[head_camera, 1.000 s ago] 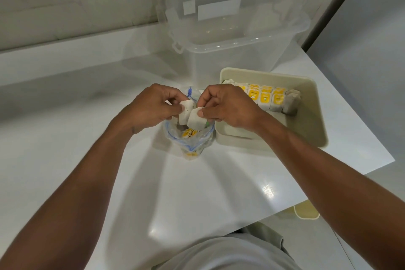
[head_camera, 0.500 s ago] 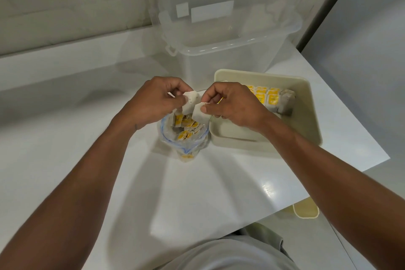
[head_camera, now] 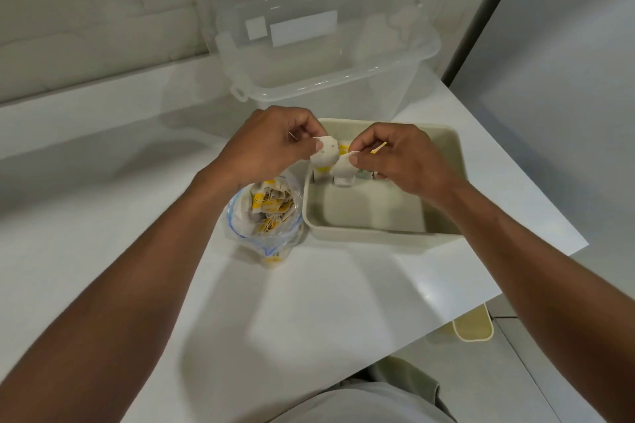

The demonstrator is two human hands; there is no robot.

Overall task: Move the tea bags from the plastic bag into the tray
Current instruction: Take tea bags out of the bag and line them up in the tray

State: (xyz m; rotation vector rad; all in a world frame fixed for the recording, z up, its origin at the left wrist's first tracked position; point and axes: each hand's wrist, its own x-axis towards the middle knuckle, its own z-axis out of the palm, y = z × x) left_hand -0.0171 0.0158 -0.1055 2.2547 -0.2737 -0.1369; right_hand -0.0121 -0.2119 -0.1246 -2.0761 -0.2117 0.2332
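An open clear plastic bag (head_camera: 264, 216) with a blue zip edge stands on the white table, holding several tea bags with yellow tags. To its right sits the beige tray (head_camera: 364, 233). My left hand (head_camera: 271, 144) pinches one white tea bag (head_camera: 324, 154) above the tray's left rim. My right hand (head_camera: 402, 158) pinches a second white tea bag (head_camera: 345, 166) over the tray, with a yellow tag (head_camera: 378, 148) sticking out between its fingers. My hands hide most of the tea bags lined up at the tray's far side.
A large clear plastic storage box (head_camera: 323, 55) stands just behind the tray against the tiled wall. The table's right edge (head_camera: 536, 182) runs close beside the tray. A pale yellow object (head_camera: 472, 326) lies on the floor below the table edge.
Both hands have lifted off the bag and moved right, each with a tea bag, from above the bag's mouth to over the tray's left part. The bag now stands uncovered.
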